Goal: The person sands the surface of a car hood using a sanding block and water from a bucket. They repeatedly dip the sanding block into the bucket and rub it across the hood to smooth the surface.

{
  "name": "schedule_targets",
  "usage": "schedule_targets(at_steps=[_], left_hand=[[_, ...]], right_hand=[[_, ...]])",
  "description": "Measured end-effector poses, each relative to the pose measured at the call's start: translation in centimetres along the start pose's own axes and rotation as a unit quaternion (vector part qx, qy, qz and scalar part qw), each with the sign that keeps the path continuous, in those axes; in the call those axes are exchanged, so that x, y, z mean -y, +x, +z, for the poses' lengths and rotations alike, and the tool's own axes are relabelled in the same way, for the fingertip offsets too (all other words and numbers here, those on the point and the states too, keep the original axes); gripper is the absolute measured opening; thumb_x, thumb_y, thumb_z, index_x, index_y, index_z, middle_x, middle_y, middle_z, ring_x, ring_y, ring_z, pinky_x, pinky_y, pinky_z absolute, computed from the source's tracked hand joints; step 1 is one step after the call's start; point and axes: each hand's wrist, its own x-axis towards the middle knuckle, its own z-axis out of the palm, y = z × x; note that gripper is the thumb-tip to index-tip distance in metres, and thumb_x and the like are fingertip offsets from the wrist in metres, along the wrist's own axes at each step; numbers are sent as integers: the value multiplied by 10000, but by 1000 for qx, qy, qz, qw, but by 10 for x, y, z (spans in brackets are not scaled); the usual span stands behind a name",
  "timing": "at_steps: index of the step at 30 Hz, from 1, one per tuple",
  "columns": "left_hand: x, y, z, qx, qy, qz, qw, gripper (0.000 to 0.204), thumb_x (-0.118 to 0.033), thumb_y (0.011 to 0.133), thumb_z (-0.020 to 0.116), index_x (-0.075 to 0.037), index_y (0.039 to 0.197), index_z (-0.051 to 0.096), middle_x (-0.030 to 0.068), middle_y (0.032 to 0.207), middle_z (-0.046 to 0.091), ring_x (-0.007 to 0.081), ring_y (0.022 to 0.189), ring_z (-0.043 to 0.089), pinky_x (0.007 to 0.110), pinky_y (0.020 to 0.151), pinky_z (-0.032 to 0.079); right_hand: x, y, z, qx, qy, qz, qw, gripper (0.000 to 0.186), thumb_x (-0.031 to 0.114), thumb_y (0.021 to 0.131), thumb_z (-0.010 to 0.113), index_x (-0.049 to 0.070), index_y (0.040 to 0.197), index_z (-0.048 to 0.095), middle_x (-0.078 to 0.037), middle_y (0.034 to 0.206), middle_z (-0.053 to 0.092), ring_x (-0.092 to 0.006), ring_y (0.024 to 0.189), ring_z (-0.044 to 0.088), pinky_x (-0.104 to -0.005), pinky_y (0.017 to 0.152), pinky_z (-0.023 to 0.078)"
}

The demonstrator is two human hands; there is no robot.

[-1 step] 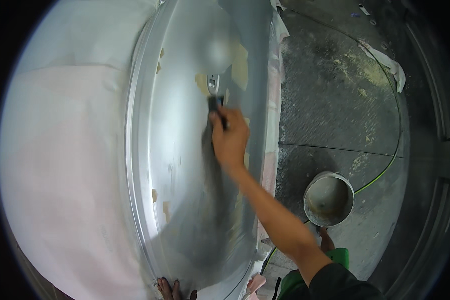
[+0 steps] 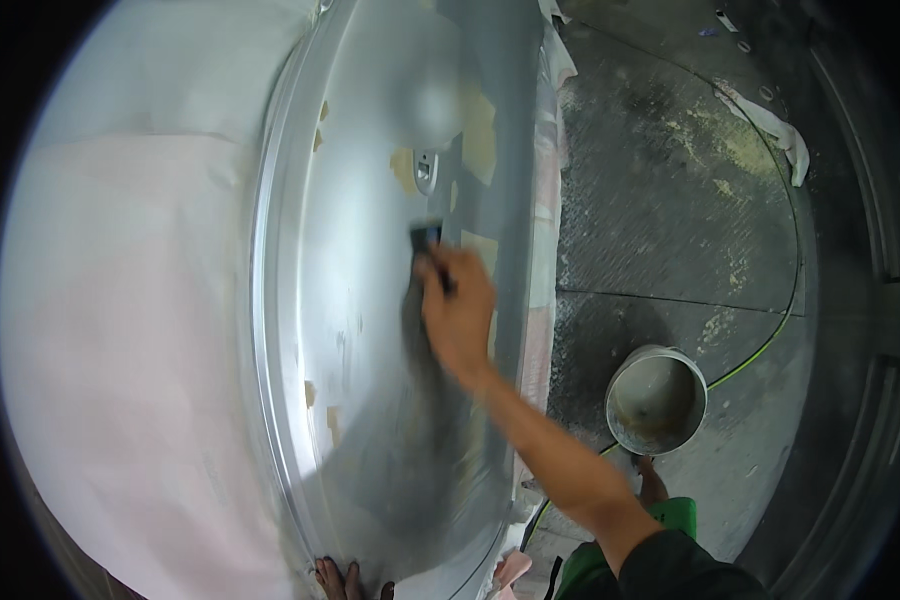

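Note:
A silver curved car body panel (image 2: 355, 250) stretches away before me, with tan filler-like patches (image 2: 478, 135) and a small recessed fitting (image 2: 425, 171). My right hand (image 2: 460, 315), a little blurred, grips a dark sanding block (image 2: 425, 236) and presses it to the panel just nearer than the fitting. The block's lower part is covered by my fingers. At the bottom edge of the view, my left hand (image 2: 338, 578) lies with its fingers spread on the panel's near end; most of that hand is out of view.
Pale masking sheeting (image 2: 140, 330) covers the area left of the panel. On the dark floor to the right stand a bucket (image 2: 657, 400) with murky contents and, farther off, a crumpled white cloth (image 2: 792, 150). A green hose (image 2: 760, 350) curves behind the bucket.
My right hand has slid toward me along the panel with the sanding block, away from the fitting. My left hand has stayed where it was.

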Motion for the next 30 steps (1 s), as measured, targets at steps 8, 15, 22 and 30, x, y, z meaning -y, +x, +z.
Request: schedule_targets(at_steps=[8,15,22,30], left_hand=[[-5,3,-2,-1,-2,11,1000,677,-475,835,691,-9,1306,554,342,1427,393,532,1321,380,657,1069,311],[0,2,-3,-9,1,13,1000,660,-472,839,690,-12,1297,569,344,1421,399,527,1316,391,651,1071,310],[-2,1,-2,-22,-1,13,1000,655,-477,842,686,-9,1286,577,351,1418,402,530,1311,397,649,1069,309],[2,-12,3,-15,8,16,1000,666,-436,820,717,19,1280,560,389,1418,373,538,1321,381,644,1077,298]], right_hand=[[3,47,5,1,28,31,999,170,97,862,671,-29,974,693,-162,910,639,-324,816,601,-397,758,475],[-1,22,1,21,28,-18,999,170,89,857,667,-25,981,687,-173,946,634,-346,893,583,-412,775,468],[6,-34,-16,45,42,-67,996,151,60,851,656,-21,974,688,-175,965,634,-359,904,578,-421,770,459],[-80,62,-39,42,102,113,987,341,187,906,663,-24,1174,656,-178,1102,685,-245,962,660,-333,825,521]])
